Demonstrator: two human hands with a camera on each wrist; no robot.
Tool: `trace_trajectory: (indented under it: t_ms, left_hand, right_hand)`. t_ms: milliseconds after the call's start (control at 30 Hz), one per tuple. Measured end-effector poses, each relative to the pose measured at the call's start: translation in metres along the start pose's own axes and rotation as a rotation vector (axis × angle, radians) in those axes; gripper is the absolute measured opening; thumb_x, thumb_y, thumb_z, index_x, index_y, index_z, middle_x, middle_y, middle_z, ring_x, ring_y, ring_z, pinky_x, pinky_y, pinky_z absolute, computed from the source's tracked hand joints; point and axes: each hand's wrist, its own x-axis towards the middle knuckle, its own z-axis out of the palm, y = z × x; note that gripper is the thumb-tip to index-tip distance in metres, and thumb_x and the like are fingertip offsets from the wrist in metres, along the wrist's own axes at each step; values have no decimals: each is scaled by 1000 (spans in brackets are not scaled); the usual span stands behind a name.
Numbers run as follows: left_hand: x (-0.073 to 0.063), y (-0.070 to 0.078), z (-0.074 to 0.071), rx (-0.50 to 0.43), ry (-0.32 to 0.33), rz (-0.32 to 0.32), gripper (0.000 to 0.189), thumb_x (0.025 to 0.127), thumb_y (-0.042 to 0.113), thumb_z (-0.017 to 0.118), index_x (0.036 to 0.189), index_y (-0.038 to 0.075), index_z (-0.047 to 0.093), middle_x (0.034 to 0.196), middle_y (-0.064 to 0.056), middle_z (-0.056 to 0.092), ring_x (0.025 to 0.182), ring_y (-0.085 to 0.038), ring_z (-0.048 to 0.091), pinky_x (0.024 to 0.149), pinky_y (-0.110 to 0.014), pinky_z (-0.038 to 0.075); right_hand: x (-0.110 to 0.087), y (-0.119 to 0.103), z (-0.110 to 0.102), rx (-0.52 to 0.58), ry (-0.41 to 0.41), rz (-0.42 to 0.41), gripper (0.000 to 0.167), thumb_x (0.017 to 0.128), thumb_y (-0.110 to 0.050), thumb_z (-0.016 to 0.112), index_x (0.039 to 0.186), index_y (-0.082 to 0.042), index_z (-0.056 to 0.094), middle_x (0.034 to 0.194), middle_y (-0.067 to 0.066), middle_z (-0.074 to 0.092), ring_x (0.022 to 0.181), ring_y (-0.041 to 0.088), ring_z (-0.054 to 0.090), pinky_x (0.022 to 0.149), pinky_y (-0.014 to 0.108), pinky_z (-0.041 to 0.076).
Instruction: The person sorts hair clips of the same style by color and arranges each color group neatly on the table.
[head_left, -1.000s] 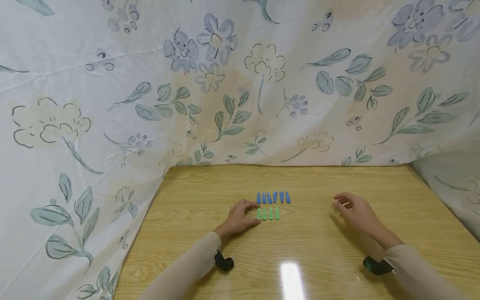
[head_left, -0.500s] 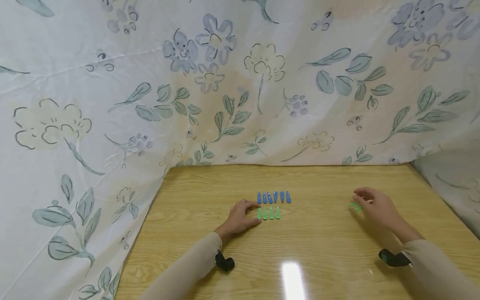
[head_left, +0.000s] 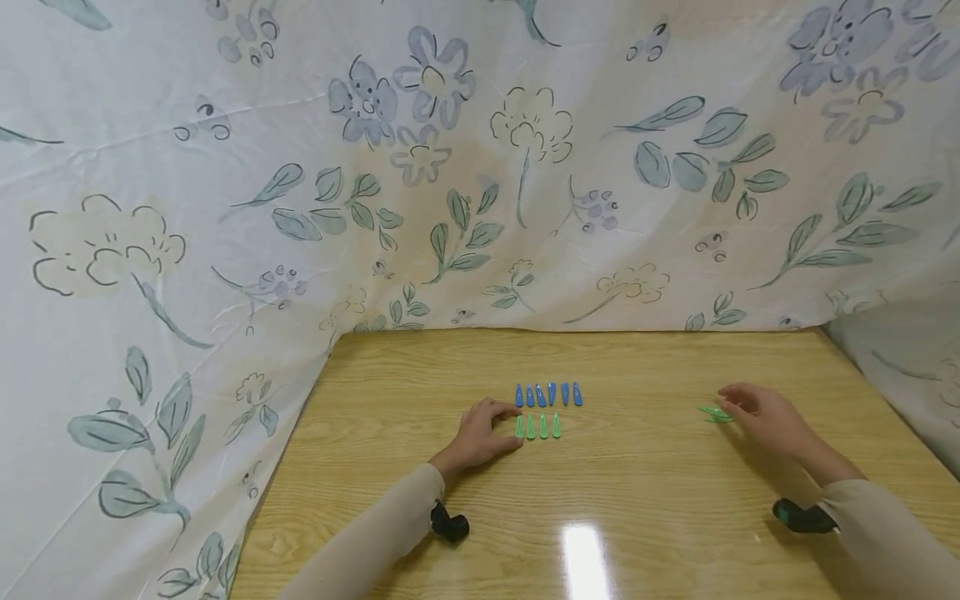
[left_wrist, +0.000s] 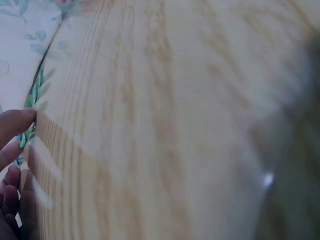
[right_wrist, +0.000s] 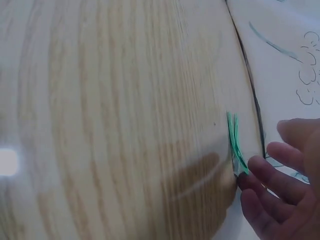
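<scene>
My left hand (head_left: 476, 435) rests on the table at the left end of a row of several green snap hair clips (head_left: 543, 427). Its index finger and thumb lie near the two ends of the leftmost clip; whether they touch it I cannot tell. Just behind is a row of several blue snap hair clips (head_left: 552, 394). Farther right, loose green hair clips (head_left: 716, 413) lie in a small bunch. My right hand (head_left: 765, 421) is at their right side. In the right wrist view its fingers (right_wrist: 275, 180) are spread beside the green clips (right_wrist: 234, 140), the thumb apart.
Both rows lie on a wood-grain table (head_left: 630, 483). A flowered cloth (head_left: 450, 208) hangs along the back and left side, and a pale cloth stands at the right edge. A bright light reflection shows near the front. Each wrist carries a dark camera.
My right hand has moved to the right, past the loose green clips, which it hid at first and which now show at its fingertips. My left hand and both rows have stayed in place.
</scene>
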Motion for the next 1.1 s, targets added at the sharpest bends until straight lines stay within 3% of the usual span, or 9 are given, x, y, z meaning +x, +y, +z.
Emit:
trace_trajectory:
  t_ms: [167, 400, 667, 833, 1000, 1100]
  left_hand:
    - [-1, 0, 0, 3, 1, -1, 49, 85, 37, 80, 130, 21, 68, 115, -2, 62, 104, -18, 53, 92, -42, 31]
    - [0, -2, 1, 11, -3, -6, 49, 85, 37, 80, 130, 22, 68, 116, -1, 62, 103, -17, 52, 91, -40, 31]
    - [0, -1, 1, 16, -7, -5, 48, 86, 37, 79, 131, 23, 67, 116, -1, 61, 104, -17, 52, 92, -40, 32]
    - [-1, 3, -1, 7, -7, -8, 48, 87, 37, 79, 131, 23, 67, 116, -2, 61, 106, -19, 52, 93, -42, 32]
    - [-1, 2, -1, 0, -5, -8, 48, 87, 37, 79, 131, 23, 67, 116, -2, 61, 105, -19, 52, 91, -41, 32]
    - [-1, 1, -1, -1, -9, -11, 48, 87, 37, 79, 131, 23, 67, 117, -2, 61, 106, -19, 52, 91, -41, 32]
  right_hand:
    - [-1, -2, 1, 30, -81, -1, 30, 100, -9, 60, 122, 12, 61, 107, 33, 69, 85, 38, 73, 67, 25, 52]
    - [-4, -6, 4, 116, -173, 0, 39, 96, -4, 64, 129, 14, 55, 106, 27, 70, 80, 15, 72, 60, 26, 54]
    - [-1, 3, -1, 62, -151, 28, 47, 93, -12, 72, 130, 13, 55, 111, 32, 67, 91, 39, 71, 64, 32, 55]
    - [0, 10, -4, 58, -132, 31, 49, 91, -14, 74, 130, 11, 56, 110, 29, 68, 86, 31, 71, 61, 26, 53]
    - [1, 11, -9, 30, -129, 25, 48, 89, -11, 76, 127, 13, 57, 104, 28, 69, 85, 33, 72, 61, 25, 51]
    - [1, 11, -9, 19, -139, 22, 48, 87, -10, 77, 125, 14, 59, 98, 22, 70, 82, 21, 71, 63, 23, 51]
